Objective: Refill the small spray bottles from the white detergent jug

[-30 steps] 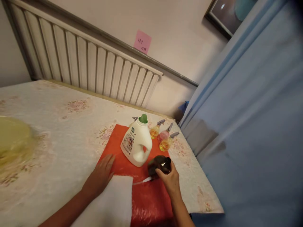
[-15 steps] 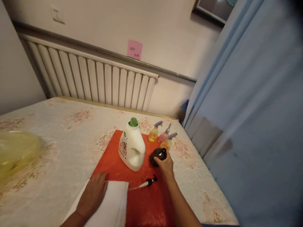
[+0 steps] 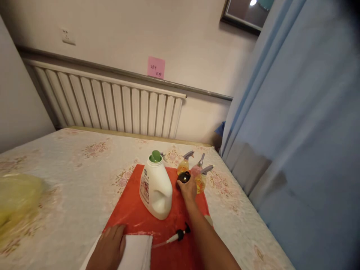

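My right hand point(image 3: 189, 186) is closed around a dark, round bottle point(image 3: 184, 177) without its pump, close to the spray bottles. Flat on a folded white cloth point(image 3: 135, 250) rests my left hand point(image 3: 110, 245), its fingers stretched out. A large white jug point(image 3: 156, 187) with a green piece point(image 3: 155, 156) in its mouth stands upright on the red mat point(image 3: 132, 206). The black-and-white pump point(image 3: 180, 235) lies on the mat beside the cloth. Behind my right hand are a yellow spray bottle point(image 3: 183, 165), a pink one point(image 3: 196, 170) and another yellow one point(image 3: 200, 183).
The mat lies on a bed with a flowered sheet point(image 3: 95, 180). A yellow plastic bag point(image 3: 21, 198) sits at the left. A blue curtain point(image 3: 281, 150) hangs along the right side. A radiator point(image 3: 112, 107) runs along the wall behind.
My right hand has moved the dark bottle away from me and slightly left, nearer the spray bottles. My left hand stays on the cloth. The view has tilted up a little.
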`<state>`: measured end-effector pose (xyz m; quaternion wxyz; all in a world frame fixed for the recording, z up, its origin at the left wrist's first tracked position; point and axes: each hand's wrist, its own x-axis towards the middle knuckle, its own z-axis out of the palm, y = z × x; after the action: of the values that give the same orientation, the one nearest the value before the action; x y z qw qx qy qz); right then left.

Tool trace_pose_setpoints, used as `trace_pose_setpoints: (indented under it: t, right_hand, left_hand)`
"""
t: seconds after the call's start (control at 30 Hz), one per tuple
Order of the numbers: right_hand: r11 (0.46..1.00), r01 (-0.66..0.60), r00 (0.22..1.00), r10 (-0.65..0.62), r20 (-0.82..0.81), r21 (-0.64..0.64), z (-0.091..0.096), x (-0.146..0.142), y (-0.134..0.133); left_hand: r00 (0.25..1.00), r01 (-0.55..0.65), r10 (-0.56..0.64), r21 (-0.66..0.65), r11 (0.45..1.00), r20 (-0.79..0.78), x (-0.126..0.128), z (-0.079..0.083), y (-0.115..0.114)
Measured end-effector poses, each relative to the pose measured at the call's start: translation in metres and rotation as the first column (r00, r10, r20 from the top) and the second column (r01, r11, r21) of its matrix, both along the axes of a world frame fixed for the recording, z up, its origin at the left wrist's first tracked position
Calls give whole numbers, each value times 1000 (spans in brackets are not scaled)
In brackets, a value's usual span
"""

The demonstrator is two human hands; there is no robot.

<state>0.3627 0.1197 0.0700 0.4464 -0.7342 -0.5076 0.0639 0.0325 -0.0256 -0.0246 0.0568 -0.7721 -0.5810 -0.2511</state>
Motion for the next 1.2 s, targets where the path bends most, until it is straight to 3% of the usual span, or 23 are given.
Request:
trace_pose_setpoints:
  t: [0.13, 0.53, 0.83, 0.93, 1.03, 1.2]
  right_hand:
    - [996, 73, 997, -74, -11, -60, -3, -6, 5]
    - [992, 91, 996, -93, -17, -85, -9, -9, 16]
    - [994, 24, 998, -18, 52, -105, -3, -4, -14]
    - [990, -60, 993, 72, 97, -127, 0, 6, -36]
    - [950, -233, 957, 262, 126, -207, -1, 16, -68]
    - [758, -538, 774, 617, 140, -368, -4, 15, -131]
  left_hand:
    - [1000, 5, -5, -23, 1000, -4, 0, -3, 1]
    - [1000, 1, -1, -17, 1000, -2, 3, 2, -2]
    - [996, -17, 12, -61, 998, -87, 8, 14, -3]
    - [996, -6, 0, -70, 998, -94, 9, 17, -3]
    - [996, -15, 7, -84, 996, -90, 10, 18, -2]
    - [998, -15, 10, -100, 995, -57, 12, 20, -2]
